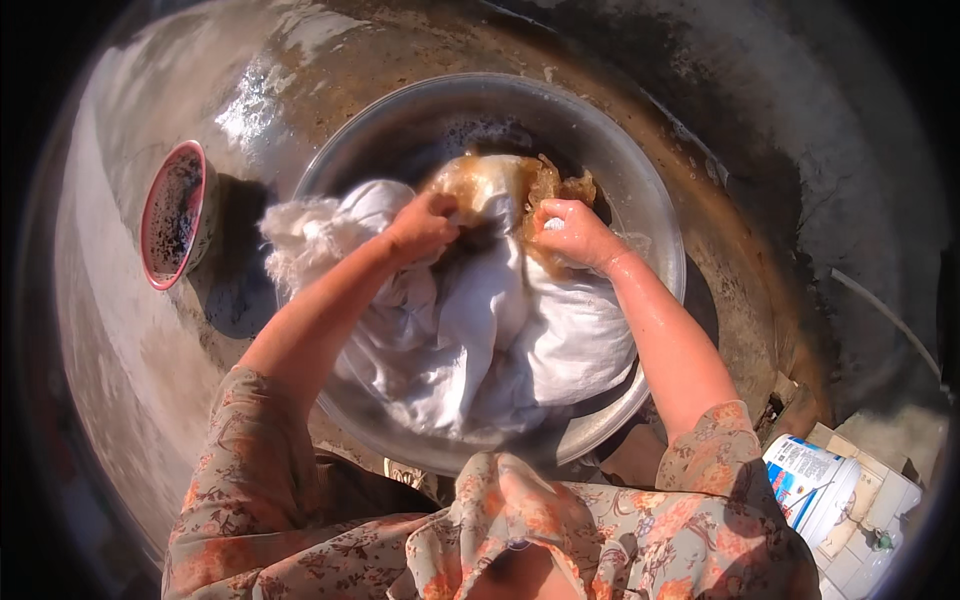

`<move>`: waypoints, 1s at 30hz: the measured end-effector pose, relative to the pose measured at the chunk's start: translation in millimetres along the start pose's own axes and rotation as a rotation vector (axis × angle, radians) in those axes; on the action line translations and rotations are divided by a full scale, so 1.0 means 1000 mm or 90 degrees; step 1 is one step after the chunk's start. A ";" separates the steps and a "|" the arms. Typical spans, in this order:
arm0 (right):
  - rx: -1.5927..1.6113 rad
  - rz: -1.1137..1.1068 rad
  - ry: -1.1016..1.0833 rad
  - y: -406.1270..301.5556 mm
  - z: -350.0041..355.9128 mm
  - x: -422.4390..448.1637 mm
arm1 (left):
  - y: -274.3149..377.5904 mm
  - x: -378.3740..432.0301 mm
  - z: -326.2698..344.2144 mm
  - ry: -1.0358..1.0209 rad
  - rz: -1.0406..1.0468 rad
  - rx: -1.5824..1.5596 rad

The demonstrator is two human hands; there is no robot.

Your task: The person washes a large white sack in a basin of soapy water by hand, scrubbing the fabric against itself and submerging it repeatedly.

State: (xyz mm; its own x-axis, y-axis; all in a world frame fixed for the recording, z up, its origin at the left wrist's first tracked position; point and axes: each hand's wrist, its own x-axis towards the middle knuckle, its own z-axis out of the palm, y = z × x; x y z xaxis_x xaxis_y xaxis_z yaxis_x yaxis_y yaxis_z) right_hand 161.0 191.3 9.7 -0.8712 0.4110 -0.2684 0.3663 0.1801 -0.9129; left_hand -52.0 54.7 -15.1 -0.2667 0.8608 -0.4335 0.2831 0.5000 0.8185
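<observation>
A wide round metal basin (664,225) stands before me with a large white cloth (465,337) bunched in it. Brown, wet, jelly-like stuff (551,184) lies on the cloth's far part. My left hand (427,225) grips a fold of the cloth near the basin's middle. To its right, my right hand (574,231) is closed on another part of the cloth, beside the brown stuff, and its skin looks wet. A frayed end of the cloth (300,240) hangs over the basin's left rim. Dark liquid with some foam shows at the far side.
A pink-rimmed bowl (174,214), dark specks inside, is at the left on wet concrete ground (135,330). At the lower right a white plastic bucket (814,480) with printed writing is near pale tiles (874,540). A thin pale strip (885,315) lies at the right.
</observation>
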 end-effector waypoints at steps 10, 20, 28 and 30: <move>0.357 0.204 -0.212 -0.043 -0.013 -0.134 | 0.058 -0.178 -0.026 -0.360 0.201 0.281; -0.244 0.259 -0.117 0.101 0.103 -0.044 | -0.009 -0.075 0.062 -0.352 0.063 0.521; -0.351 0.214 -0.020 0.068 0.109 0.057 | -0.159 0.039 0.079 -0.129 -0.098 0.248; -0.283 0.227 -0.057 0.088 0.087 0.070 | -0.165 0.072 0.093 -0.166 -0.102 0.334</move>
State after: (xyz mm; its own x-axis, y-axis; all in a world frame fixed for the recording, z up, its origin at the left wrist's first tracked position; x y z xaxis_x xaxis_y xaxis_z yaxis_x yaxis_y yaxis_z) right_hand 103.3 157.8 -116.2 -0.6860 0.4420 -0.5779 0.7275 0.4104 -0.5497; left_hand -31.7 43.3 -216.2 -0.1279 0.7330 -0.6681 0.6919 0.5485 0.4694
